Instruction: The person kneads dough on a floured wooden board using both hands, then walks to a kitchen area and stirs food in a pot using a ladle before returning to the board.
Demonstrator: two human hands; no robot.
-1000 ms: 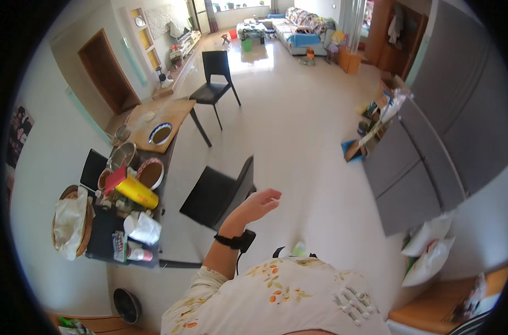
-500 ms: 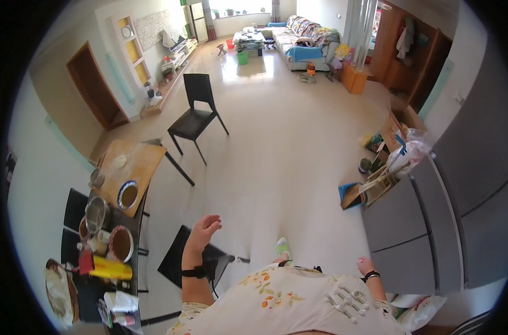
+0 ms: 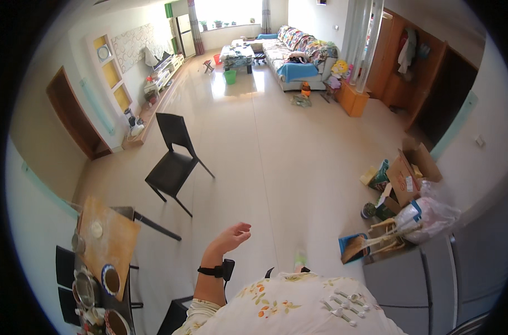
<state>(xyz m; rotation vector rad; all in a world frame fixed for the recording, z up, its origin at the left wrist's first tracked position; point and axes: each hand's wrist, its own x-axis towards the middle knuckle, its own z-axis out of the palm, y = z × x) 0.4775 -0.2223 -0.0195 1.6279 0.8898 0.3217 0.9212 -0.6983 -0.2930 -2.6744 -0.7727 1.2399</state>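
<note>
My left hand (image 3: 230, 238) hangs in the air over the pale tiled floor, in front of my flowered top. Its fingers are loosely bent and slightly apart, with nothing in them. A black band with a small box (image 3: 227, 269) is strapped round that wrist. The nearest furniture is a black chair (image 3: 172, 173) beyond the hand to the left, and part of another black chair (image 3: 176, 315) below the forearm. My right hand does not show. One foot in a light green shoe (image 3: 301, 258) reaches forward on the floor.
At left, a table carries a floury wooden board (image 3: 117, 234), a blue-rimmed bowl (image 3: 110, 279) and a metal pot (image 3: 87, 289). On the right are a blue dustpan (image 3: 348, 249), cardboard box (image 3: 401, 176) and grey cabinet (image 3: 396, 279). A sofa (image 3: 298, 58) stands far ahead.
The view has moved forward; table, chair and boxes have shifted lower in it. My left hand has moved right in the picture. My right hand has left the view.
</note>
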